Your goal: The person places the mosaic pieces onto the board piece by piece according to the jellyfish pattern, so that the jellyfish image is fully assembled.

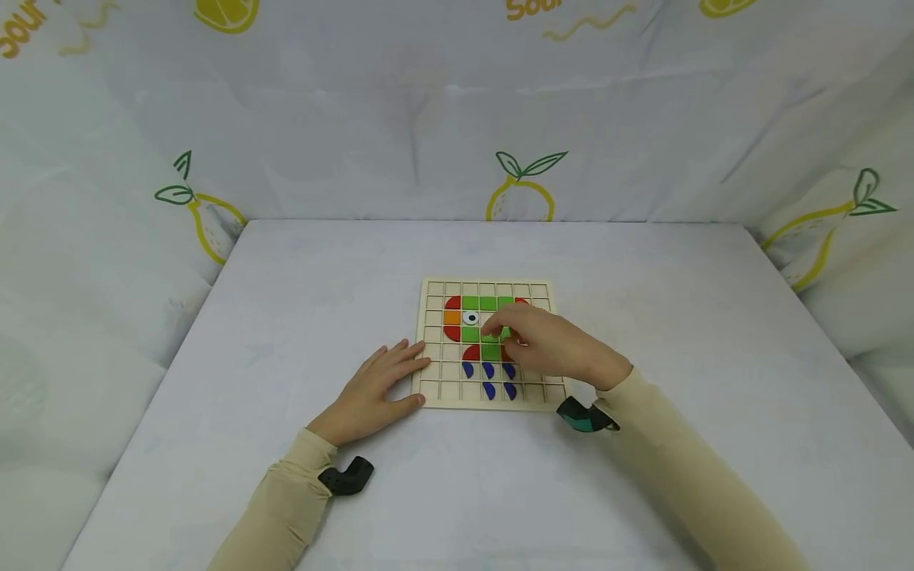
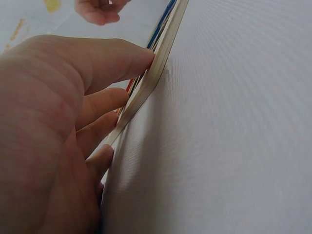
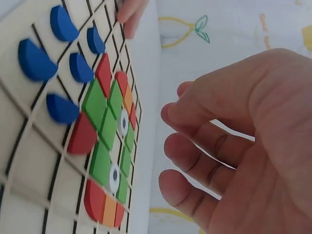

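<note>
A square wooden grid board (image 1: 443, 390) lies on the table, bearing flat coloured pieces. Green squares (image 1: 489, 303) form its middle, with red rounded pieces (image 1: 453, 333), an orange square (image 1: 452, 317) and a white eye piece (image 1: 470, 317); the right wrist view adds a second eye piece (image 3: 114, 178). Several blue half-round pieces (image 3: 36, 61) sit in the nearer cells. My left hand (image 1: 378, 392) rests at the board's left edge, fingers extended, thumb at the near corner. Over the pieces hovers my right hand (image 1: 546, 341), fingers loosely bent with nothing between them, hiding part of the board's right side.
The white table (image 1: 321, 277) extends all round the board. Behind it and at both sides hangs a pale cloth (image 1: 357, 143) with lemon prints. Dark wrist straps (image 1: 347, 476) stick out by both cuffs.
</note>
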